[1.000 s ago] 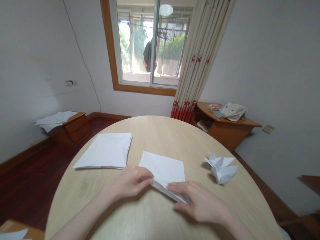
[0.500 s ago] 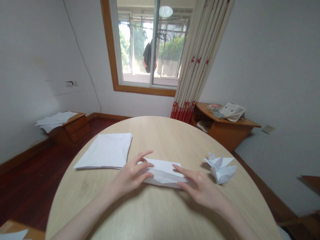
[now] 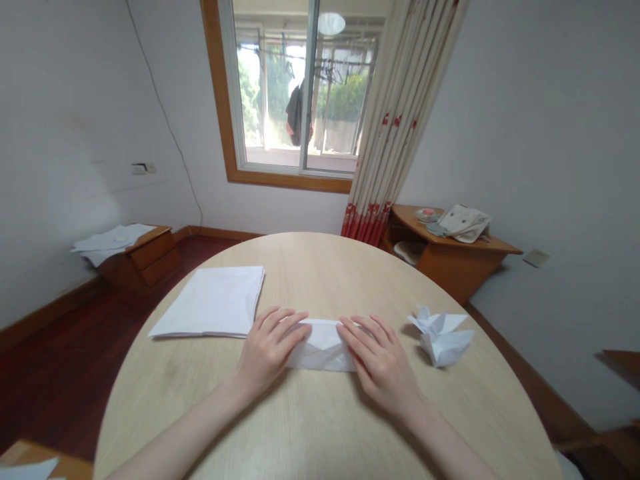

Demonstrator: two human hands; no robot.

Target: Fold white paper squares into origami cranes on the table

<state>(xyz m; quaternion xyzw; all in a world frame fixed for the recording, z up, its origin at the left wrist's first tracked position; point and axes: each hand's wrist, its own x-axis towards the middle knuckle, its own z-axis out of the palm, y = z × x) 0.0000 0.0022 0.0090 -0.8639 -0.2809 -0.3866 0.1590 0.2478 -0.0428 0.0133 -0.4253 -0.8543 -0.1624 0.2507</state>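
A folded sheet of white paper (image 3: pixel 323 347) lies flat on the round wooden table (image 3: pixel 320 427), right in front of me. My left hand (image 3: pixel 270 347) rests palm down on its left end with fingers stretched out. My right hand (image 3: pixel 383 363) lies flat on its right end, fingers extended and slightly apart. Both hands press the paper down; neither grips it. The middle strip of the paper shows between them.
A stack of white sheets (image 3: pixel 213 301) lies on the table at the left. A folded white paper figure (image 3: pixel 443 337) sits at the right. A wooden side table (image 3: pixel 450 257) stands by the curtain (image 3: pixel 395 120); a low cabinet (image 3: pixel 143 253) stands by the left wall.
The paper's near half was lifted and folded over away from me. Both hands then moved forward and flattened onto the folded strip.
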